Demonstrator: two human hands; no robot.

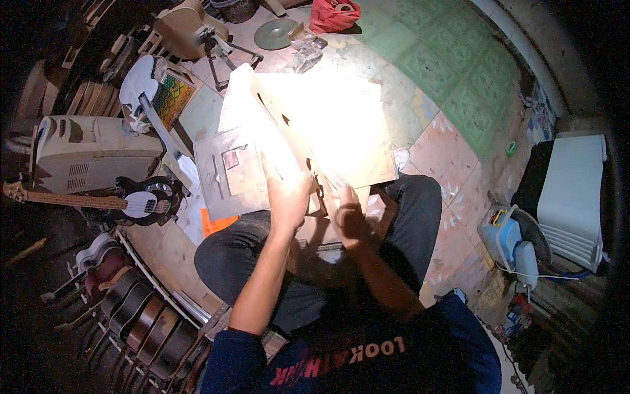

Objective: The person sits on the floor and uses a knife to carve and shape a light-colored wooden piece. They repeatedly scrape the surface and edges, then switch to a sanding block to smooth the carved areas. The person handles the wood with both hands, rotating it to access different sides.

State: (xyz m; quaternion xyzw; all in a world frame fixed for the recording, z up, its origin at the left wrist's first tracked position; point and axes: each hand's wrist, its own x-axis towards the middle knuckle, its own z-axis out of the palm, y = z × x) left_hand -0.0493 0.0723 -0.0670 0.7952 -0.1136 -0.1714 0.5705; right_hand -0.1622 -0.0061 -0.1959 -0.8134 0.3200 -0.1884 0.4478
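Note:
I sit cross-legged, with a long pale wooden piece [281,125] slanting up and away from me over my lap. Dark cut-outs run along its length. My left hand [290,197] is closed around its near part. Close by, my right hand [348,213] has its fingers curled at the lower end of the piece; shadow and glare hide what they hold. Under strong light, a wide pale board [367,144] lies beyond and to the right, its surface washed out. A grey flat template [213,174] with slots and a square opening lies at the left.
An electric guitar [141,202], a white guitar body [139,88] and a bulky beige casing [98,154] stand left. Below them is a rack of guitar bodies [141,315]. A tripod [216,56] and red bag [333,14] stand ahead; a tub [530,230] is right.

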